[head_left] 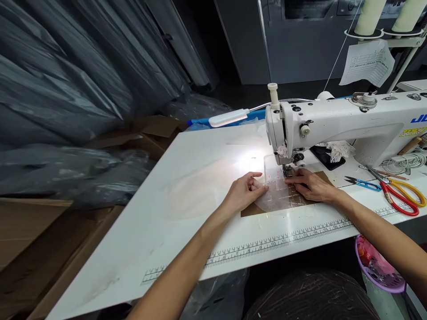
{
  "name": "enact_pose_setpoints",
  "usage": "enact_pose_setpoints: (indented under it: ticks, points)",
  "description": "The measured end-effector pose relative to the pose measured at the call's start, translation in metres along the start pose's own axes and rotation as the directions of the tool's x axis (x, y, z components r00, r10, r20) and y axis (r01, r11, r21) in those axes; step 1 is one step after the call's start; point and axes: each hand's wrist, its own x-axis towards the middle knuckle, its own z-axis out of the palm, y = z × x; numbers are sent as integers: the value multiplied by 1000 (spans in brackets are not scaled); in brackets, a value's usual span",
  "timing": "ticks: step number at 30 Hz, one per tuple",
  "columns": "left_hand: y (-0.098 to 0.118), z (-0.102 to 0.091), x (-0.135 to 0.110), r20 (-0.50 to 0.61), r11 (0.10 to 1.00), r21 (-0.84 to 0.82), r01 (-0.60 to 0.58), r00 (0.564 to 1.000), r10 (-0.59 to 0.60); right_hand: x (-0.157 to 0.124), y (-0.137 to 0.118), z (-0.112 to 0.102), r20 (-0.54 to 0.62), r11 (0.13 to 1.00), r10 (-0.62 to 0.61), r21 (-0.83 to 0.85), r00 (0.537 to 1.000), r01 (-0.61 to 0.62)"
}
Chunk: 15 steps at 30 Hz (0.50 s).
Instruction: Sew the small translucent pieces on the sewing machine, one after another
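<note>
Your left hand (245, 192), just right of the frame's centre and below its middle, grasps the left edge of a translucent sheet (274, 200), thumb on top and curled fingers behind it; the index finger stretches apart, and how firmly you pinch cannot be told. Your right hand (312, 184), farther right, lies palm down with its fingers outstretched rather than clenched, the tips at the sheet's right side, close to the presser foot (288, 171). Whether those fingertips press the sheet or only touch it, you cannot tell from here.

The sheet lies right of centre, below the needle end of your white sewing machine (340, 118), partly over a brown panel (250, 212) on the white table (133, 262). Small pink marks show near its top.

A white lamp (228, 118) at upper centre throws a bright patch to the left of the machine head. Along the table's front edge, at lower centre, runs a printed ruler (276, 242). At the right of the frame you have blue snips (367, 184) beside a red scissor handle (389, 199) and a yellow handle (408, 186). White lace (338, 151) sits under the machine arm. In the upper right stand 2 thread cones (368, 18), and a purple basket (395, 290) is at lower right.
</note>
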Motion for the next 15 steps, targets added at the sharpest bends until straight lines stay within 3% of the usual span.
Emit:
enact_pose_setpoints:
  ticks: [15]
  points:
    - [3,2,-4,-16,999,40,4,1000,-4,-4,-1,-5,52,995,-96,-20,994,97]
